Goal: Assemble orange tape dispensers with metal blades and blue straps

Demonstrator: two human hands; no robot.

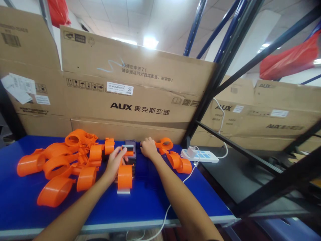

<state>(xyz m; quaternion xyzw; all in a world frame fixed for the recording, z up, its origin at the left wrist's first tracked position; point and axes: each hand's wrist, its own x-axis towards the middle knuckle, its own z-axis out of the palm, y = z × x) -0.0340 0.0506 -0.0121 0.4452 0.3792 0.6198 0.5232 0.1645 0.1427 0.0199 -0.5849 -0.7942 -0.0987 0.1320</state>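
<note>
My left hand (pixel 116 161) is closed around an orange plastic ring-shaped part (pixel 128 153), which has a dark strip and a pale edge at its top. Just below it, a wide orange ring (pixel 124 177) stands by a low dark stack, with a white piece under its near end. Behind the held part lies a dark flat rectangular object (pixel 130 144). My right hand (pixel 148 148) is at the back of the table with its fingers curled down; whatever they grip is hidden. Right beside it are more orange ring parts (pixel 166 144).
Several orange ring parts (pixel 59 164) are heaped on the left of the blue table (pixel 105 211). A white power strip (pixel 200 155) with a plugged-in adapter lies at the right, its cable crossing the table. Cardboard (pixel 140 90) walls the back; black rack posts (pixel 213 83) rise at the right.
</note>
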